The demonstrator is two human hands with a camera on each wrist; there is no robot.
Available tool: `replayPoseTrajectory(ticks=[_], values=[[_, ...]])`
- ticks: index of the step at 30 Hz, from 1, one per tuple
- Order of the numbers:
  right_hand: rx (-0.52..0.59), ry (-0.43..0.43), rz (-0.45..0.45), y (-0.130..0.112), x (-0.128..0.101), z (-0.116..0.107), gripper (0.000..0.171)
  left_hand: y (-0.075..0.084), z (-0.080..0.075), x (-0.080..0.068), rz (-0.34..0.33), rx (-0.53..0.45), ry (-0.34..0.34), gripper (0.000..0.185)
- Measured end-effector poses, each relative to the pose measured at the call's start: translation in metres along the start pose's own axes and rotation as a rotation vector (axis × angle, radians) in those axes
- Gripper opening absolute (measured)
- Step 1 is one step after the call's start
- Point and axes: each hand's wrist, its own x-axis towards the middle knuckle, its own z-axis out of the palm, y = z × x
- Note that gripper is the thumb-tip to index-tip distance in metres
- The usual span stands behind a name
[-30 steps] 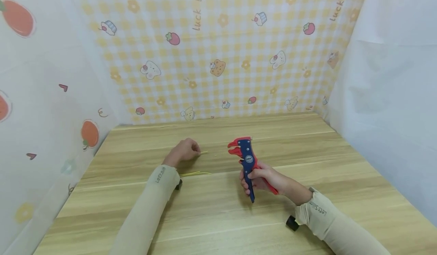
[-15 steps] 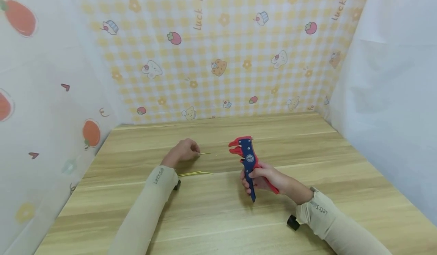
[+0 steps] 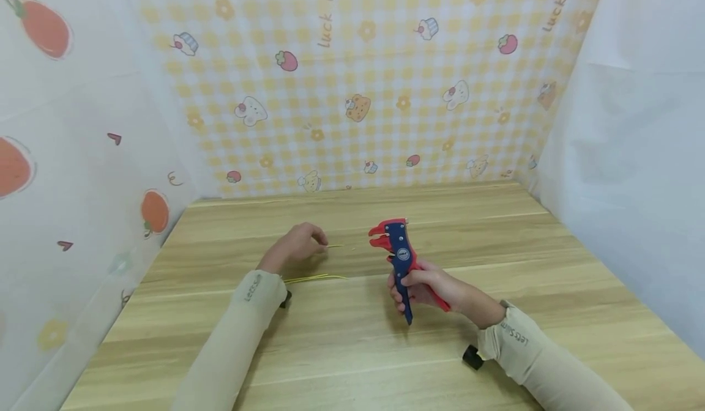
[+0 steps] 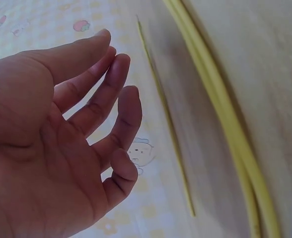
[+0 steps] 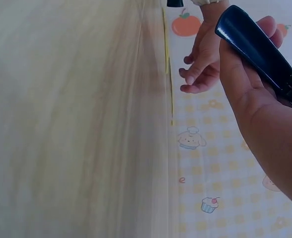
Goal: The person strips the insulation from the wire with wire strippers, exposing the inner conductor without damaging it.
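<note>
My left hand [image 3: 299, 241] hovers over the left middle of the table, fingers loosely bent and holding nothing. A thin single yellow wire [image 4: 168, 119] lies just beyond its fingertips, apart from them in the left wrist view; one end looks bare and silvery. Nearer the wrist, several longer yellow wires [image 3: 314, 277] lie together on the table. My right hand [image 3: 432, 285] grips a blue-and-red wire stripper [image 3: 401, 249] by its handles, head up, with the red jaws apart and facing left. Only the dark handle [image 5: 257, 49] of the tool shows in the right wrist view.
A tiny pale scrap [image 3: 353, 249] lies on the wood-grain table [image 3: 352, 350] right of the single wire. A yellow checked cloth [image 3: 358, 81] hangs behind the table's back edge, with white cloths at both sides.
Slightly more of the single wire shows past my left fingers in the head view. The left hand stays nearly in place, as do the right hand and wire stripper. The head view has shifted slightly.
</note>
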Motion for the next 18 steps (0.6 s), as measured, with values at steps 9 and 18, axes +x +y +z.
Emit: replayPoseTrajectory(ticks=[9,18], values=[[-0.006,0.009,0.012,-0.003,-0.003,0.0,0.022,0.009,0.001,-0.011,0.052,0.0,-0.031,0.006],[0.003,-0.011,-0.01,-0.003,-0.004,-0.002,0.023,0.001,0.004,-0.023,0.053,0.012,-0.082,0.006]])
